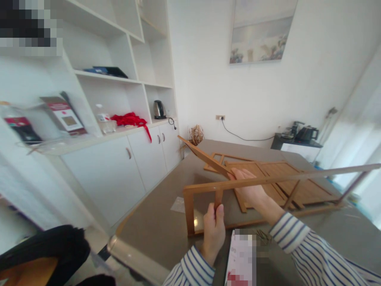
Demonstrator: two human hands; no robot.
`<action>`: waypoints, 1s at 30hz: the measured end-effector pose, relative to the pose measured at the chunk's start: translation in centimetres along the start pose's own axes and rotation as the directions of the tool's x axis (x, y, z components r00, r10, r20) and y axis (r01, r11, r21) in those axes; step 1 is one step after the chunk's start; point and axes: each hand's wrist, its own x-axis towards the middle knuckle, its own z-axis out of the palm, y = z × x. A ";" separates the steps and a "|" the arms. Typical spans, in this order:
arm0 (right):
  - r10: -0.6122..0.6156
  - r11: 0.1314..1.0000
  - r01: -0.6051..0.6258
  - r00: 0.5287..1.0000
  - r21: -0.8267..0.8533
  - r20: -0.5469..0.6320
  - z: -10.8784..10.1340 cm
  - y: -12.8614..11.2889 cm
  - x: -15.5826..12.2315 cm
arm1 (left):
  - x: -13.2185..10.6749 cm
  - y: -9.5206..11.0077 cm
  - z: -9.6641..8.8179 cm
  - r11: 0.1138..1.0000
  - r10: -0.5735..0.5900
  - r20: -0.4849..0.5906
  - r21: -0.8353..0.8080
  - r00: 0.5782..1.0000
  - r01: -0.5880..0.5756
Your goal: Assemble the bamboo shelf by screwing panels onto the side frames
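Note:
My left hand (214,228) is closed around a short wooden crosspiece (218,196) near the near-left end of a long wooden frame (189,210), which stands on its edge on the grey table. My right hand (245,188) reaches behind the frame's top rail, its fingers closed on the end of a thin wooden slat (205,157) that slants up to the left. Part of that hand is hidden by the rail. Behind the frame, slatted wooden panels (282,169) lie flat on the table.
The grey table (154,222) carries a small clear plastic bag (178,204), a printed sheet or booklet (235,254) and some thin dark pieces (263,236). White shelving (107,159) runs along the left, with a bottle, red cloth and kettle (159,110). A black bag or garment (50,246) is lower left.

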 end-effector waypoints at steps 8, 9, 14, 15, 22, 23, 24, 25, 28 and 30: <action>0.141 0.982 -0.131 0.987 0.135 -0.071 -1.9 -1.9 -0.1 | -0.1 -0.4 0.3 1.000 0.019 0.025 0.021 1.000 -0.020; 0.159 0.978 -0.147 0.984 0.147 -0.078 -2.0 -2.0 -0.1 | 0.0 -0.4 0.4 0.999 0.024 0.029 0.026 0.999 -0.025; 0.245 0.953 -0.214 0.961 0.214 -0.127 -2.2 -2.1 0.3 | 0.4 0.3 1.1 0.997 0.055 0.059 0.042 0.997 -0.057; 0.265 0.946 -0.228 0.954 0.230 -0.141 -2.1 -2.1 0.5 | 0.5 0.5 1.3 0.997 0.061 0.068 0.045 0.996 -0.064; 0.362 0.896 -0.272 0.905 0.350 -0.225 -1.0 -2.9 1.9 | 0.3 1.3 1.5 0.999 0.024 0.029 0.030 0.999 -0.025; 0.349 0.895 -0.254 0.911 0.367 -0.221 -0.8 -3.2 1.9 | 0.2 1.4 1.4 0.999 0.015 0.024 0.029 1.000 -0.016; 0.330 0.894 -0.231 0.919 0.384 -0.214 -0.7 -3.5 2.0 | 0.1 1.3 1.3 0.999 0.008 0.024 0.032 1.000 -0.009; 0.311 0.891 -0.209 0.928 0.402 -0.207 -0.5 -3.7 1.9 | 0.0 1.3 1.2 0.999 0.005 0.031 0.041 1.000 -0.006; 0.266 0.877 -0.154 0.945 0.456 -0.191 -0.2 -4.3 1.9 | 0.0 1.3 0.8 0.991 0.029 0.060 0.131 0.998 -0.036; 0.254 0.861 -0.135 0.949 0.490 -0.185 0.0 -4.5 1.9 | 0.1 1.4 0.6 0.962 0.078 0.041 0.259 0.996 -0.086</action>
